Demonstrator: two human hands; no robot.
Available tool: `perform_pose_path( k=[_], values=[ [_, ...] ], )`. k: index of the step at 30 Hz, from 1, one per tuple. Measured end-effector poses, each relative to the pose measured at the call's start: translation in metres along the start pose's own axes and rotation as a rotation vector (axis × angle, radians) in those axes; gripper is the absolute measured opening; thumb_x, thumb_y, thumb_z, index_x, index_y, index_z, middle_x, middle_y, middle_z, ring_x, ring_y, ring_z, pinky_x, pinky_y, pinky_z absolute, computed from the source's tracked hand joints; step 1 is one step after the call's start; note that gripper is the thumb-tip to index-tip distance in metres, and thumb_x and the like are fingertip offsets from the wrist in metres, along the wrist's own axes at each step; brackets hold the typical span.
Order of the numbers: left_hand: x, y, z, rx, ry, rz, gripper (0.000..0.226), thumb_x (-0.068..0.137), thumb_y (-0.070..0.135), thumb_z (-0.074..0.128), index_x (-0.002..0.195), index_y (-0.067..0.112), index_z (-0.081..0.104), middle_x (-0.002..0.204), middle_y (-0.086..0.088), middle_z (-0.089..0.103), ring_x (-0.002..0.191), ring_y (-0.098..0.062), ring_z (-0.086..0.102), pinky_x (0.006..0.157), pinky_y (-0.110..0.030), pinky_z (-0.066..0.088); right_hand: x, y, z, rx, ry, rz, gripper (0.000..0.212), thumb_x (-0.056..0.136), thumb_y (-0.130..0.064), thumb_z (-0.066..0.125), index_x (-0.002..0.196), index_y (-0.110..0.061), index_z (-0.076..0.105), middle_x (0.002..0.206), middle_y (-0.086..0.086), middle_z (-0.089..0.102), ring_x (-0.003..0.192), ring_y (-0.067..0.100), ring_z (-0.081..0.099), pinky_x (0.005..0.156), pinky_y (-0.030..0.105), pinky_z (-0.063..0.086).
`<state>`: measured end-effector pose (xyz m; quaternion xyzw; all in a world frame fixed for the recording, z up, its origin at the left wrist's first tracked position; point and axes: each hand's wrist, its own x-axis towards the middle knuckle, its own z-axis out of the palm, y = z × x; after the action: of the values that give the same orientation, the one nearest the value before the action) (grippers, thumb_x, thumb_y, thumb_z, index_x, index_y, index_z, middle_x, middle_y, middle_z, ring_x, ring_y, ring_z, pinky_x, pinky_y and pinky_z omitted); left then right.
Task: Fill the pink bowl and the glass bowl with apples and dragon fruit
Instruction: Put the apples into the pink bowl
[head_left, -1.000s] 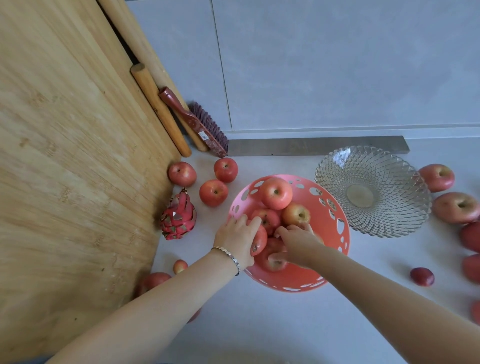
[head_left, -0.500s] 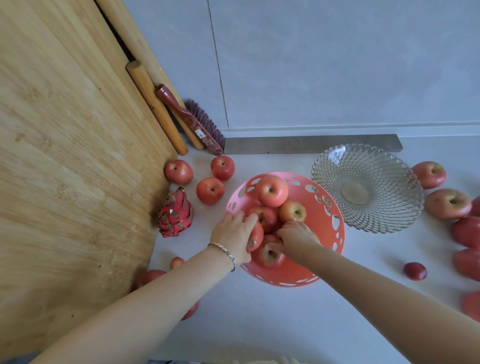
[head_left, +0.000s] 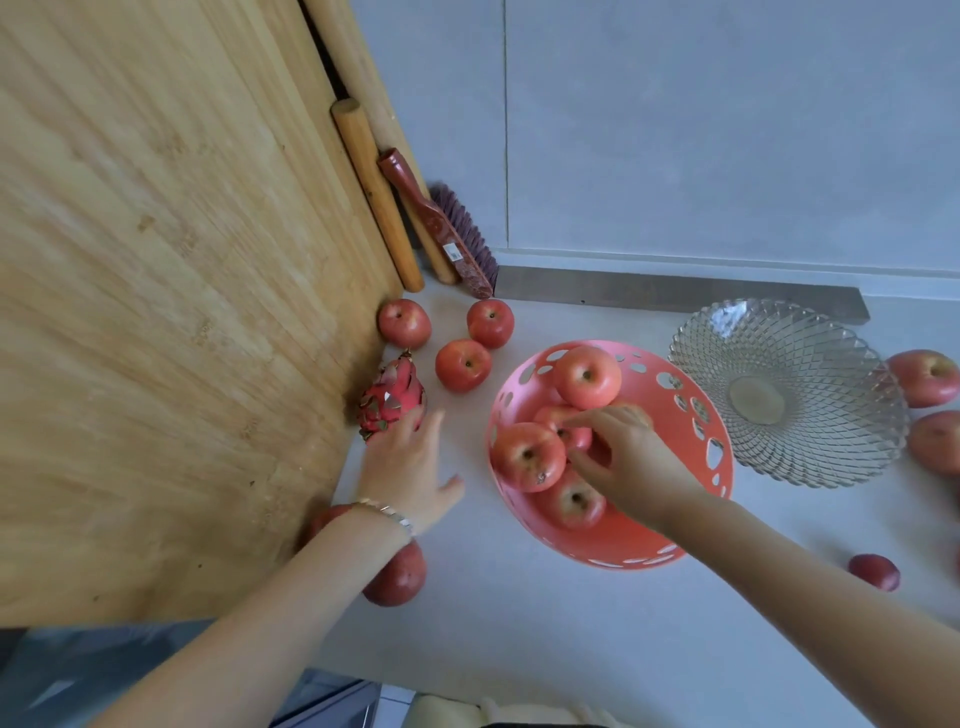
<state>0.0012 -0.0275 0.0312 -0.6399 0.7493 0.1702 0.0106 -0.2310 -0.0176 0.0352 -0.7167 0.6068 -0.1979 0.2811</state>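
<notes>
The pink bowl (head_left: 639, 545) sits mid-counter and holds several red apples, one on its far side (head_left: 587, 376) and one on its left (head_left: 527, 456). My right hand (head_left: 631, 462) rests inside the bowl on the apples with fingers spread. My left hand (head_left: 410, 467) is out of the bowl, fingers apart, its fingertips touching the dragon fruit (head_left: 390, 397) that lies by the wooden board. The glass bowl (head_left: 789, 389) stands empty to the right of the pink bowl.
Three loose apples (head_left: 463, 365) lie behind the dragon fruit; more fruit sits under my left wrist (head_left: 397, 574) and at the right edge (head_left: 927, 376). A small dark fruit (head_left: 875, 571) lies front right. A large wooden board (head_left: 171, 286), rolling pins and a brush (head_left: 441, 223) lean at the left.
My left hand left the pink bowl and swung left to the dragon fruit. My right hand stayed on the apples in the bowl. The camera moved closer.
</notes>
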Motion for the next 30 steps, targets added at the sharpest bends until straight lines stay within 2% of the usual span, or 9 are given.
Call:
perform_pose_path(
  k=[3,6,8,12,16,22,25,28,30],
  values=[
    [-0.024,-0.046,0.010,0.180,-0.343,-0.272,0.063,0.076,0.035,0.059,0.132,0.022,0.034,0.141,-0.011,0.027,0.128,-0.032,0.035,0.103,-0.038,0.037,-0.002,-0.024,0.004,0.012,-0.061,-0.073,0.025,0.085,-0.018,0.059,0.109,-0.017,0.066,0.110,0.003,0.064,0.109,0.021,0.052,0.087,0.015,0.028],
    [-0.039,-0.072,0.024,0.260,-0.528,-0.327,0.064,0.079,0.025,0.056,0.135,0.029,0.026,0.143,-0.011,0.020,0.126,-0.035,0.031,0.099,-0.039,0.039,-0.003,-0.048,0.016,0.018,-0.084,-0.176,0.027,0.083,-0.025,0.057,0.107,-0.017,0.066,0.107,0.006,0.064,0.106,0.026,0.053,0.094,0.023,0.034],
    [-0.044,-0.080,0.033,0.279,-0.500,-0.316,0.071,0.080,0.019,0.055,0.140,0.034,0.018,0.145,-0.010,0.016,0.125,-0.034,0.029,0.098,-0.036,0.039,-0.003,-0.068,0.038,-0.033,-0.196,-0.187,0.037,0.085,-0.027,0.059,0.121,-0.017,0.057,0.121,0.004,0.056,0.116,0.023,0.049,0.097,0.022,0.033],
    [-0.043,-0.086,0.041,0.389,-0.418,-0.277,0.070,0.085,0.022,0.053,0.143,0.035,0.015,0.144,-0.009,0.023,0.123,-0.033,0.030,0.094,-0.033,0.040,-0.001,-0.108,0.112,-0.224,-0.559,-0.080,0.076,0.076,-0.042,0.067,0.136,-0.017,0.029,0.126,0.011,0.044,0.118,0.032,0.044,0.093,0.041,0.042],
    [-0.037,-0.086,0.043,0.435,-0.422,-0.263,0.059,0.087,0.020,0.049,0.138,0.034,0.023,0.140,-0.007,0.031,0.122,-0.032,0.033,0.091,-0.033,0.041,-0.005,-0.114,0.167,-0.396,-0.670,-0.108,0.093,0.073,-0.045,0.071,0.141,-0.010,0.018,0.130,0.018,0.040,0.112,0.038,0.046,0.089,0.046,0.043],
    [-0.034,-0.076,0.014,0.256,-0.350,-0.352,0.059,0.077,0.045,0.058,0.128,0.032,0.034,0.129,-0.007,0.041,0.118,-0.032,0.036,0.087,-0.035,0.043,-0.002,-0.107,0.153,-0.198,-0.609,0.032,0.081,0.068,-0.037,0.076,0.131,-0.016,0.029,0.117,0.014,0.048,0.104,0.037,0.053,0.084,0.040,0.045],
    [-0.031,-0.062,-0.017,-0.010,-0.172,-0.425,0.062,0.068,0.048,0.067,0.121,0.030,0.042,0.119,-0.007,0.047,0.113,-0.033,0.043,0.090,-0.037,0.044,-0.001,-0.107,0.109,-0.102,-0.433,-0.008,0.074,0.066,-0.034,0.074,0.126,-0.019,0.035,0.119,0.009,0.047,0.106,0.033,0.052,0.082,0.034,0.043],
    [-0.024,-0.040,-0.040,-0.425,-0.010,-0.355,0.052,0.063,0.026,0.076,0.107,0.023,0.049,0.089,0.001,0.052,0.077,-0.015,0.061,0.065,-0.026,0.052,0.007,-0.105,0.049,0.000,-0.227,-0.046,0.075,0.063,-0.033,0.076,0.128,-0.021,0.039,0.117,0.000,0.043,0.106,0.024,0.052,0.084,0.029,0.044],
    [-0.018,-0.023,-0.043,-0.657,-0.007,-0.298,0.047,0.061,0.019,0.074,0.102,0.024,0.050,0.081,0.002,0.056,0.057,-0.011,0.058,0.049,-0.020,0.050,0.017,-0.097,0.014,0.035,-0.068,-0.036,0.076,0.059,-0.038,0.077,0.124,-0.020,0.043,0.110,-0.002,0.040,0.097,0.020,0.050,0.081,0.025,0.039]
  ],
)
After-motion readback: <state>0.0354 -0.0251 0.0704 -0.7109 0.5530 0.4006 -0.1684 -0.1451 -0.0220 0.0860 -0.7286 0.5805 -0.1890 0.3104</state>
